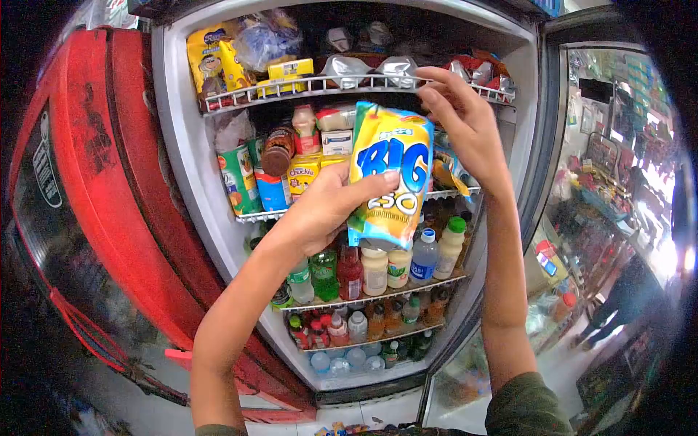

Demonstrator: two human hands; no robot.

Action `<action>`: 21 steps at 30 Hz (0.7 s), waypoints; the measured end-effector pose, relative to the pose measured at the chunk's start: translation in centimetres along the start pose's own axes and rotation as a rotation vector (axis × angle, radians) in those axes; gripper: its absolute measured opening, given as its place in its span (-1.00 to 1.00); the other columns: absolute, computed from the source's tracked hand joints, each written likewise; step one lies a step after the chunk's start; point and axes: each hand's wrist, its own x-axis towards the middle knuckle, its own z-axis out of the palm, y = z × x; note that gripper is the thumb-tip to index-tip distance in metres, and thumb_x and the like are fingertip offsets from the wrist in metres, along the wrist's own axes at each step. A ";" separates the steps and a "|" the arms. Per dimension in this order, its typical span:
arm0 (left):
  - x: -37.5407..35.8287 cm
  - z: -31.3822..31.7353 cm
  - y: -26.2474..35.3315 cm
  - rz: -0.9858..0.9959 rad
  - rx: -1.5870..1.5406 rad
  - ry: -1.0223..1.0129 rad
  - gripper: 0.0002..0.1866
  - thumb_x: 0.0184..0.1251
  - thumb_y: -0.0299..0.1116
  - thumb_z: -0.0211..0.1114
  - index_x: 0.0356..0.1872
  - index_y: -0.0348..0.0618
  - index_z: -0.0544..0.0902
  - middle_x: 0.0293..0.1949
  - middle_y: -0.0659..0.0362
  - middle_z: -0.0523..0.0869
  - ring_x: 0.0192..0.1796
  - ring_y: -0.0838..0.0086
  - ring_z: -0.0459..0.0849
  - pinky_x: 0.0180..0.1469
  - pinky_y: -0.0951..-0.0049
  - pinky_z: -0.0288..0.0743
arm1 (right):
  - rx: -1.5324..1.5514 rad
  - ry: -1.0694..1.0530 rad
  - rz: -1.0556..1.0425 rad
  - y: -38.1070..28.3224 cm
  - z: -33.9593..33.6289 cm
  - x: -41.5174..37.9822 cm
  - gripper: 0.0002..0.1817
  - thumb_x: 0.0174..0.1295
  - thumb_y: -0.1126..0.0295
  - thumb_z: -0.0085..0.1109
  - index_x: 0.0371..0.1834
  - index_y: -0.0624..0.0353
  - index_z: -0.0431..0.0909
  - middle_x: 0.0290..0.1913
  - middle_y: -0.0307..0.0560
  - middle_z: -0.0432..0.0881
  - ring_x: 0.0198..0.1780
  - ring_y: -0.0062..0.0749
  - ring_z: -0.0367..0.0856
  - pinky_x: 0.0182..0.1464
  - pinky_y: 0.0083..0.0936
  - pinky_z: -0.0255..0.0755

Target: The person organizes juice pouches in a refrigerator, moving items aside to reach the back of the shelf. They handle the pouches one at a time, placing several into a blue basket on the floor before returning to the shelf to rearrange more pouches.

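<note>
A yellow and blue drink pouch marked "BIG 250" stands tall in front of the fridge shelves. Closed round its lower left side is my left hand, the thumb lying across the printed front. My right hand is raised beside the pouch's upper right corner, fingers loosely bent and apart, holding nothing. Its fingertips overlap the front of the top wire shelf in this view. Behind the pouch, the second shelf carries a yellow Chuckie carton, a green can and a brown-capped jar.
The fridge door stands open on the right. Lower shelves hold several bottles, among them a green-capped white one. Silver pouches and yellow packs lie on the top shelf. A red cooler adjoins the left side.
</note>
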 end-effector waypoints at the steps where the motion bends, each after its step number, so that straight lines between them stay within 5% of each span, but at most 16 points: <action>1: 0.1 0.1 0.3 0.004 0.002 -0.001 -0.57 0.29 -0.28 0.36 0.06 -0.34 0.51 -0.12 0.13 0.71 -0.14 0.52 0.72 -0.04 0.42 0.63 | -0.001 0.001 -0.005 -1.3 -0.4 -0.6 -0.71 0.31 0.34 0.19 0.02 0.25 0.59 -0.24 -0.12 0.66 -0.18 -0.60 0.56 -0.13 -0.60 0.45; 7: 1.1 0.5 2.9 0.431 0.379 0.140 -0.59 0.27 -0.28 0.38 0.04 -0.31 0.55 -0.14 0.19 0.71 -0.15 0.62 0.65 -0.05 0.50 0.57 | -0.201 0.061 -0.084 -8.5 -0.7 -4.5 -0.65 0.18 0.38 0.30 0.04 0.21 0.59 -0.15 -0.11 0.64 -0.18 -0.46 0.57 -0.21 -0.56 0.49; 10: 3.2 -0.4 6.3 0.710 0.704 0.139 -0.54 0.15 -0.29 0.48 0.00 -0.29 0.54 -0.21 0.25 0.71 -0.19 0.63 0.65 -0.08 0.56 0.56 | -0.069 0.352 -0.135 -9.4 0.8 -2.9 -0.59 0.11 0.48 0.32 0.08 0.15 0.60 0.00 -0.13 0.64 -0.05 -0.55 0.57 -0.15 -0.60 0.52; 11: 3.5 -1.0 7.7 0.689 0.802 0.059 -0.45 0.27 -0.02 0.35 0.14 -0.18 0.53 0.03 0.09 0.67 0.03 0.49 0.62 0.13 0.38 0.49 | -0.014 0.452 -0.191 -9.1 1.0 -1.7 -0.63 0.08 0.52 0.32 0.02 0.16 0.64 -0.04 -0.13 0.67 -0.08 -0.57 0.60 -0.17 -0.60 0.53; 12: 3.8 -0.5 9.6 0.619 0.843 0.108 -0.47 0.25 -0.19 0.38 0.19 -0.17 0.50 -0.07 0.09 0.70 -0.11 0.45 0.67 -0.04 0.38 0.56 | -0.131 0.251 0.061 -12.5 -0.2 -0.4 -0.17 -0.06 0.49 0.42 0.38 0.14 0.28 0.22 0.17 0.48 -0.36 -0.07 0.67 -0.23 -0.39 0.65; 13: 4.4 -0.3 11.3 0.550 0.885 0.157 -0.45 0.23 -0.35 0.41 0.24 -0.15 0.47 -0.17 0.08 0.73 -0.24 0.41 0.71 -0.21 0.38 0.63 | -0.210 0.368 -0.281 -7.6 -0.3 2.2 0.15 -0.12 0.54 0.49 0.53 -0.04 -0.09 0.41 0.05 0.21 -0.40 -0.22 0.63 -0.26 -0.52 0.67; 15: 6.8 -2.0 12.6 0.744 0.961 0.124 -0.53 0.26 -0.45 0.36 0.19 -0.17 0.50 -0.17 0.16 0.73 -0.31 0.59 0.67 -0.30 0.53 0.61 | -0.021 0.231 -0.023 -11.0 -0.5 3.6 -0.16 -0.02 0.54 0.40 0.40 0.14 0.24 0.18 0.08 0.49 -0.41 -0.37 0.63 -0.31 -0.56 0.62; 17: 9.3 -3.8 13.4 0.749 0.956 0.127 -0.62 0.30 -0.51 0.30 0.14 -0.22 0.54 -0.18 0.17 0.72 -0.28 0.53 0.66 -0.25 0.42 0.61 | -0.146 0.018 -0.191 -6.4 -0.9 8.0 -0.55 0.06 0.58 0.26 0.10 0.32 0.53 -0.19 -0.02 0.68 -0.43 -0.50 0.61 -0.38 -0.62 0.52; 19: 11.6 -5.9 13.7 1.002 1.137 0.143 -0.72 0.32 -0.58 0.23 0.05 -0.28 0.59 -0.20 0.21 0.72 -0.23 0.47 0.66 -0.19 0.32 0.59 | -0.009 0.132 -0.259 -4.9 1.0 9.3 -0.79 0.09 0.59 0.15 -0.21 0.43 0.64 -0.48 -0.17 0.67 -0.46 -0.59 0.59 -0.43 -0.61 0.44; 20: 11.4 -6.2 14.1 1.001 1.220 0.142 -0.73 0.27 -0.63 0.20 -0.01 -0.30 0.63 -0.20 0.11 0.74 -0.17 0.23 0.69 -0.08 0.25 0.57 | -0.049 0.128 -0.234 -4.2 1.4 9.6 -0.79 0.08 0.60 0.16 -0.21 0.43 0.63 -0.48 -0.10 0.68 -0.47 -0.58 0.60 -0.44 -0.58 0.42; 21: 11.4 -6.4 14.3 1.003 1.219 0.144 -0.73 0.27 -0.63 0.20 -0.01 -0.30 0.63 -0.20 0.11 0.74 -0.17 0.23 0.69 -0.08 0.25 0.57 | -0.089 0.122 -0.207 -3.4 2.0 9.7 -0.79 0.07 0.60 0.16 -0.21 0.43 0.63 -0.48 -0.03 0.69 -0.48 -0.57 0.60 -0.45 -0.55 0.40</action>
